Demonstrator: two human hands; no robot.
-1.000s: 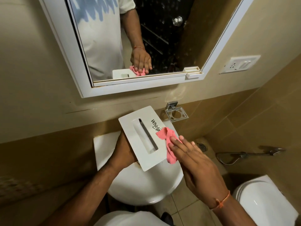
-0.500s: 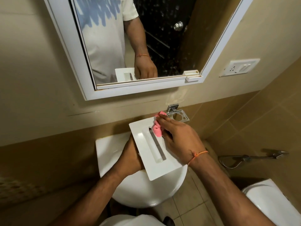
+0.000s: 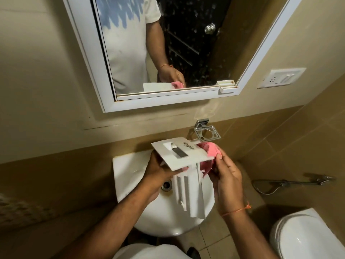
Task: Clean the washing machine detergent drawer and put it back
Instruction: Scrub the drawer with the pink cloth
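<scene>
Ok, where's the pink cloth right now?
The pink cloth is in the right hand, wrapped over the right edge of the detergent drawer, above the white sink and just below the chrome holder on the wall.

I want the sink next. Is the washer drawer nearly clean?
Done: drawer is out, held over the white basin. In hand: left hand holds the white plastic detergent drawer; right hand wipes its edge with a pink cloth. Left: putting it back.
</scene>
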